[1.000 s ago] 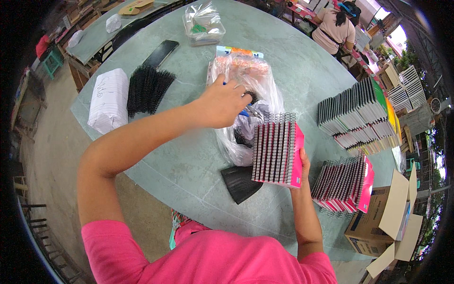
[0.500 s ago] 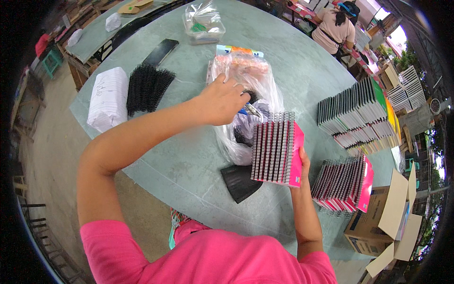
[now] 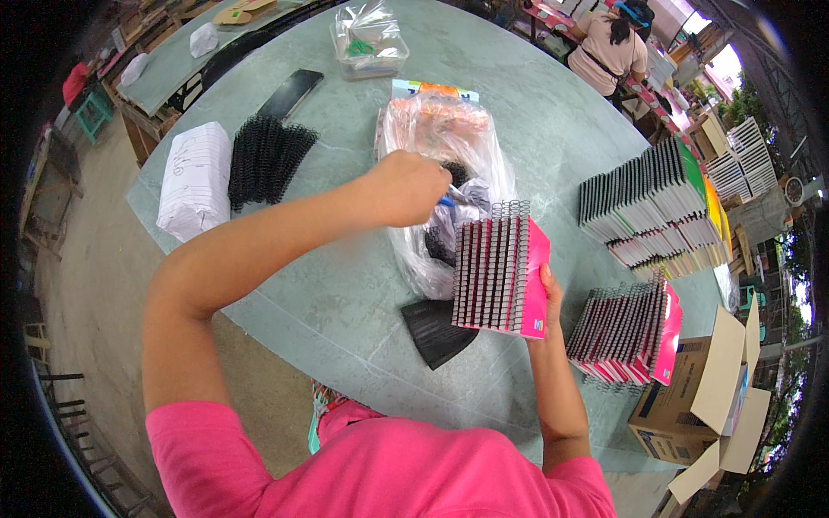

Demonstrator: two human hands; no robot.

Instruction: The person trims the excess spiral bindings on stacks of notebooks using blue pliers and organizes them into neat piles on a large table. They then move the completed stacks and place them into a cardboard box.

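Observation:
My left hand point(image 3: 409, 188) is closed around blue-handled pliers point(image 3: 446, 201); most of the tool is hidden behind the hand. It is over a clear plastic bag point(image 3: 501, 160) that holds black coils point(image 3: 440, 246) and some crumpled pale wrapping. My right hand point(image 3: 549, 298) grips a stack of pink spiral notebooks point(image 3: 492, 276) from its right side, with the coil bindings turned up toward me and coil ends sticking out past the far edge. Just below the bag and beside the stack lies a flat black piece point(image 3: 436, 332).
Another stack of pink spiral notebooks point(image 3: 617, 332) is at the right, with taller notebook stacks point(image 3: 648, 211) behind and an open cardboard box point(image 3: 678, 397) nearby. On the left are a white paper bundle point(image 3: 196, 177), black coils point(image 3: 269, 160) and a phone point(image 3: 292, 93). A plastic tub point(image 3: 370, 53) stands farther back.
My left fingers have closed further around the pliers' handles, and the metal jaws no longer show clearly. The notebook stack in my right hand has shifted slightly left.

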